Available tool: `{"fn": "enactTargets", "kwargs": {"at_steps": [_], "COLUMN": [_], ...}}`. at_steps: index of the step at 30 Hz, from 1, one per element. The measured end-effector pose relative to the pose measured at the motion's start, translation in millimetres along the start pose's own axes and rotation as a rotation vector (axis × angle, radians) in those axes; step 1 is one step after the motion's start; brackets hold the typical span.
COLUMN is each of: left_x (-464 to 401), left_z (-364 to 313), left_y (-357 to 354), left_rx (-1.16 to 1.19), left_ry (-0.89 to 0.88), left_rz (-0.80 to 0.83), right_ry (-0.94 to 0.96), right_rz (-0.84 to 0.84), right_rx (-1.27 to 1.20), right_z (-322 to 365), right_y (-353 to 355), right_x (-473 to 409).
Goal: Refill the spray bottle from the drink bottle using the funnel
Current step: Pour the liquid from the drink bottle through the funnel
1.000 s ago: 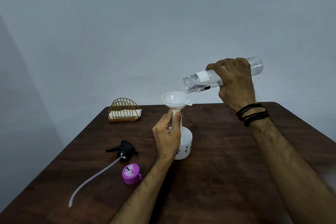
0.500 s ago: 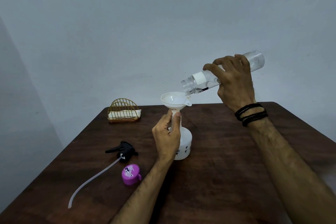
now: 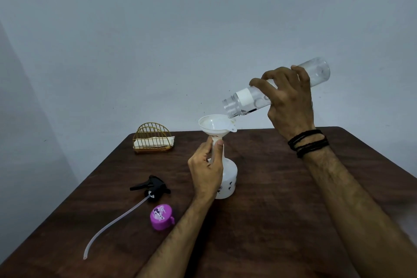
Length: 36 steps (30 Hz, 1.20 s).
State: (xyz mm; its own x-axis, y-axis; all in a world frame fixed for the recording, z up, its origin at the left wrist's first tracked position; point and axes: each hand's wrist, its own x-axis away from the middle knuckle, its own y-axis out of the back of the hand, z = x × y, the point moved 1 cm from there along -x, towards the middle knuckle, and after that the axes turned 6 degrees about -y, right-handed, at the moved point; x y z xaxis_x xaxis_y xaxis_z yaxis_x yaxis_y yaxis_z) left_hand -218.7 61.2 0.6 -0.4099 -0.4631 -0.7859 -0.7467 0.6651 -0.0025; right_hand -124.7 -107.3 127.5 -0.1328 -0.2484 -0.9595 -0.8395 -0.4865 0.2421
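Note:
A white spray bottle (image 3: pixel 229 176) stands on the dark wooden table (image 3: pixel 282 221), its head removed. A white funnel (image 3: pixel 215 124) sits in its neck. My left hand (image 3: pixel 206 170) grips the bottle's neck and the funnel stem. My right hand (image 3: pixel 290 101) holds a clear drink bottle (image 3: pixel 242 99) by its middle, tilted with the open mouth down over the funnel's right rim and its base raised to the upper right. Little water shows inside it.
The black spray head (image 3: pixel 153 186) with its long clear tube lies on the table to the left. A purple cap (image 3: pixel 161 216) lies in front of it. A gold wire napkin holder (image 3: pixel 153 139) stands at the far left edge.
My right hand has tipped the drink bottle steeper, raising its base. The left hand, funnel and spray bottle have stayed put.

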Motion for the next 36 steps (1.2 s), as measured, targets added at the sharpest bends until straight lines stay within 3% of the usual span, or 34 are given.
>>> {"fn": "enactTargets", "kwargs": {"at_steps": [8, 15, 23, 30, 36], "left_x": [0, 0, 1, 0, 1], "left_z": [3, 1, 6, 4, 3], "left_y": [-1, 0, 0, 1, 1], "left_rx": [-0.020, -0.011, -0.021, -0.020, -0.034], "left_ry": [-0.005, -0.004, -0.010, -0.001, 0.000], "left_rz": [-0.006, -0.007, -0.027, -0.032, -0.019], "right_ry": [0.010, -0.028, -0.474, -1.025, -1.114], "right_rz": [-0.021, 0.298, 0.767, 0.738, 0.799], "right_rx": [-0.001, -0.180, -0.651, -1.035, -0.932], "right_z": [1, -4, -12, -23, -16], "right_y": [-1, -8, -2, -13, -11], "right_x": [-1, 1, 8, 50, 93]}}
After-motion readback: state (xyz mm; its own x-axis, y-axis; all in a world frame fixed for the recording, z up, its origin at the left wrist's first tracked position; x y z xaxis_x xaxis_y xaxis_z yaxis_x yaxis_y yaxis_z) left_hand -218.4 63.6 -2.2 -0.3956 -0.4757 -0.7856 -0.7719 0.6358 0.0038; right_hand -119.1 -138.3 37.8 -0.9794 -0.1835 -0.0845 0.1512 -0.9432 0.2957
